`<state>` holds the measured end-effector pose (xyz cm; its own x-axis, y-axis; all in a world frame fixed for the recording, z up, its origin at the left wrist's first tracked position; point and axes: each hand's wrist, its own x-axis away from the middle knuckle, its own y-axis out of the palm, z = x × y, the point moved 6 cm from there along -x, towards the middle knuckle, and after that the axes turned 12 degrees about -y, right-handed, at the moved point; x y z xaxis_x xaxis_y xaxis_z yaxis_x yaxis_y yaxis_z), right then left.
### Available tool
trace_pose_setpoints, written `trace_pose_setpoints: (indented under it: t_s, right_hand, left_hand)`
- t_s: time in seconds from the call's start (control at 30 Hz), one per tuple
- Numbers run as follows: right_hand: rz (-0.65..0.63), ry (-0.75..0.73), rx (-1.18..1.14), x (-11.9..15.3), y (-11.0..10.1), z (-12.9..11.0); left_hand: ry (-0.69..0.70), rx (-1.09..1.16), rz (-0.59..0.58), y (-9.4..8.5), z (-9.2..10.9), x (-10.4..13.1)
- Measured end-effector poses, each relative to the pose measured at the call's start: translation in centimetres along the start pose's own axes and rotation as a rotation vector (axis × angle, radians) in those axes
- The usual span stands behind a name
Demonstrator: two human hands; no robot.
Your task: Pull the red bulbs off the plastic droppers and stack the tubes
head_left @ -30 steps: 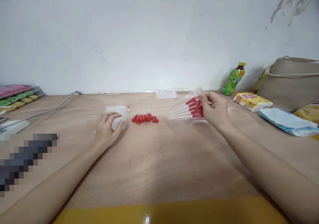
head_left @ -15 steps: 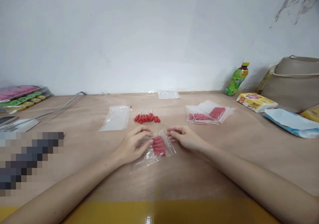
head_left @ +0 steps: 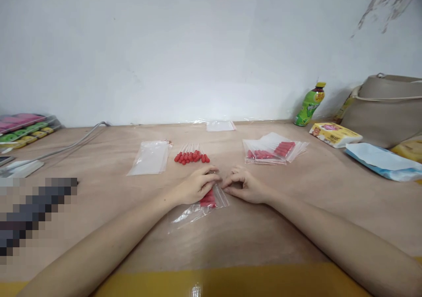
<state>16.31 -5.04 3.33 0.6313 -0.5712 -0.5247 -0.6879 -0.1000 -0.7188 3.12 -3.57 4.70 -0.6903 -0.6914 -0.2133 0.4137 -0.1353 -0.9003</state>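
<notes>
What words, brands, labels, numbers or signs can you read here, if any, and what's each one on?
No text reads clearly enough to quote.
Green bottle: print on its label, too small and blurred to read.
Yellow and white pack: dark print and a pink logo on top, also too blurred.
</notes>
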Motion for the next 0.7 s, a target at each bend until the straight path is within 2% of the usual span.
trace_pose_setpoints:
  t_s: [0.37, 0.6, 0.7]
  right_hand:
    - [-0.097, -0.132, 0.172, -0.2, 0.4, -1.3]
    - [-0.227, -0.09, 0.036, -0.2, 0.2, -1.5]
    - [-0.148, 0.053, 0.008, -0.3, 0.3, -1.3]
  left_hand:
    - [-0.024, 0.084, 0.017, -0.5, 0.4, 0.0]
    - [-0.022, 0.071, 0.027, -0.5, 0.0, 0.1]
    - [-0.01, 0.077, 0.038, -0.4, -0.1, 0.1]
